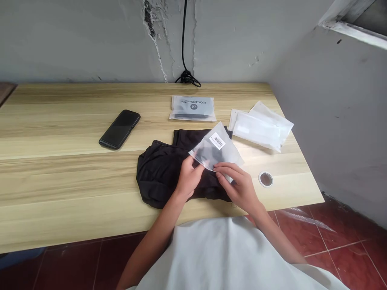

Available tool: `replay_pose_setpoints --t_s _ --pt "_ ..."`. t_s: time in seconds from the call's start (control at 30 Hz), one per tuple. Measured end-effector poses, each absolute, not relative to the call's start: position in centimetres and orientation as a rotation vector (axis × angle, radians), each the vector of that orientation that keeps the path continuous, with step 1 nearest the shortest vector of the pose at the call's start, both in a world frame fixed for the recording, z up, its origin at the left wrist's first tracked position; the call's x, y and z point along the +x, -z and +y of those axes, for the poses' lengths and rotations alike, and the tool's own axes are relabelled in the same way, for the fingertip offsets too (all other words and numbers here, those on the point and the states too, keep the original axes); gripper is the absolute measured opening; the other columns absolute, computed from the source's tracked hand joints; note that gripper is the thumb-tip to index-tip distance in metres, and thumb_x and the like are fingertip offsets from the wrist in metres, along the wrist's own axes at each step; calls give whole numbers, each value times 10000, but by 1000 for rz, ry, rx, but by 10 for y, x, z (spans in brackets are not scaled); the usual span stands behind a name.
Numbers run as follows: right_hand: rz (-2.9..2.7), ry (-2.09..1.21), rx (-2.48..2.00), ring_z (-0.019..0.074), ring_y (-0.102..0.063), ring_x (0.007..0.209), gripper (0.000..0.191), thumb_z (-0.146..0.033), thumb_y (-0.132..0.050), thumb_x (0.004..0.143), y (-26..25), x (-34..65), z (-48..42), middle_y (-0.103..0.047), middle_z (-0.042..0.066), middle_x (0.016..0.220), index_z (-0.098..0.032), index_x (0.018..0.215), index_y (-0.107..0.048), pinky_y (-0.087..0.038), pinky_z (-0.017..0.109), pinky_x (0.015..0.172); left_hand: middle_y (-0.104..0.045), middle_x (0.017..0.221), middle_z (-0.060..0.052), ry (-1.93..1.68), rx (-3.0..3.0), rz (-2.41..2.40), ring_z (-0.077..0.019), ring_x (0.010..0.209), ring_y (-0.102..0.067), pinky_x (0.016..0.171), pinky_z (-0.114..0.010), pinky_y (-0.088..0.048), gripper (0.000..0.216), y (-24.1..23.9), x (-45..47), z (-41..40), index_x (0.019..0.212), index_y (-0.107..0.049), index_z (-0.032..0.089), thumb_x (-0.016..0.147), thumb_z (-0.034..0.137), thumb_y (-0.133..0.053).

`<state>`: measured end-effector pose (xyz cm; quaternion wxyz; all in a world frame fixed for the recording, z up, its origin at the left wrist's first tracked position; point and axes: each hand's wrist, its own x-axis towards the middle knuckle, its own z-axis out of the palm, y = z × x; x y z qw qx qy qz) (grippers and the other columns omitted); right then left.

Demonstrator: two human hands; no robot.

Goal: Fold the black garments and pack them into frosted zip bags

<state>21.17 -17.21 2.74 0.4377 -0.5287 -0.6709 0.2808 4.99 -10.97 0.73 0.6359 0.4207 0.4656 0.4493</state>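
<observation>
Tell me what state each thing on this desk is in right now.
Left hand, pinching the bag's lower edge
Right hand, fingers at the same edge
Frosted bag, held up off the cloth, dark item inside
Black cloth, lying rumpled
Phone, lying flat, dark
Labelled bag, lying flat, dark item inside
White packets, lying flat, overlapping
Cable, bunched at the desk's back edge

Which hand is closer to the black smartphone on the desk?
The left hand is nearer: it grips the frosted plastic bag to the right of the black smartphone. The right hand grips the same bag farther right, beyond the left hand.
</observation>
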Motion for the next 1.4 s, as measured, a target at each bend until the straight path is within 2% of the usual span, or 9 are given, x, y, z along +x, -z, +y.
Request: replay_pose_setpoints --t_s 0.4,0.47,0.53,0.7,0.83,0.9,1.0,1.2,1.4 --pt "-1501 -913 -1265 275 -665 1312 262 -289 -689 1007 -47 244 -170 -729 62 1343 -336 1261 -731 -638 412 967 -814 1160 -61 -977 396 911 -253 1035 -784 941 -372 -621 479 -5 51 -117 1201 -750 255 770 401 -901" --pt "-1288 -750 -1361 293 -636 1349 410 -321 -796 931 -48 267 -158 -691 57 1414 -353 1327 -695 -595 455 1056 -820 1125 -69 -898 405 895 -272 1011 -790 920 -394 -635 489 -9 50 -119 1172 -762 249 746 433 -918" --pt "-1260 -1011 -1388 325 -634 1352 578 -385 -860 865 -43 285 -148 -667 64 1467 -351 1402 -650 -576 495 1085 -818 1141 -77 -834 447 890 -301 1038 -787 921 -423 -642 509 -12 49 -121 1188 -766 257 750 471 -912" --pt "-1210 -1768 -1230 352 -718 1187 616 -476 -896 796 -20 289 -151 -752 94 1324 -260 1336 -695 -629 504 986 -689 1468 -55 -887 892 882 -317 1441 -577 1227 -447 -462 455 -17 49 -121 1339 -738 316 894 397 -791" --pt "-1026 -1829 -1289 303 -729 1157 595 -416 -908 800 -14 265 -168 -761 64 1282 -284 1329 -669 -653 433 934 -661 1499 -59 -1042 1286 942 -329 1462 -554 1316 -502 -336 450 -17 49 -116 1358 -737 285 911 246 -710" --pt "-941 -1877 -1280 285 -752 1080 614 -447 -898 806 -15 250 -174 -766 54 1235 -298 1345 -646 -678 409 839 -680 1473 -67 -1155 1328 1021 -340 1439 -575 1307 -542 -343 434 -17 51 -114 1357 -728 278 927 251 -679" --pt "-904 -1878 -1252 264 -764 980 565 -514 -858 832 -16 233 -178 -772 51 1166 -283 1308 -660 -682 395 760 -654 1502 -20 -1300 1222 1079 -298 1487 -520 1331 -476 -295 390 -20 56 -114 1359 -698 321 971 303 -663" --pt "-970 -1583 -1350 285 -752 1016 525 -510 -900 775 -23 243 -173 -797 62 1140 -243 1199 -741 -648 402 852 -709 1409 -70 -920 937 817 -323 1327 -662 1138 -486 -538 551 -28 42 -118 1403 -658 299 877 341 -818" --pt "-985 -1659 -1356 298 -759 1097 543 -450 -899 798 -25 249 -176 -803 49 1191 -275 1284 -731 -644 428 914 -796 1153 -69 -690 1089 837 -360 1124 -742 1024 -477 -598 506 -27 19 -110 1147 -801 254 665 248 -954"
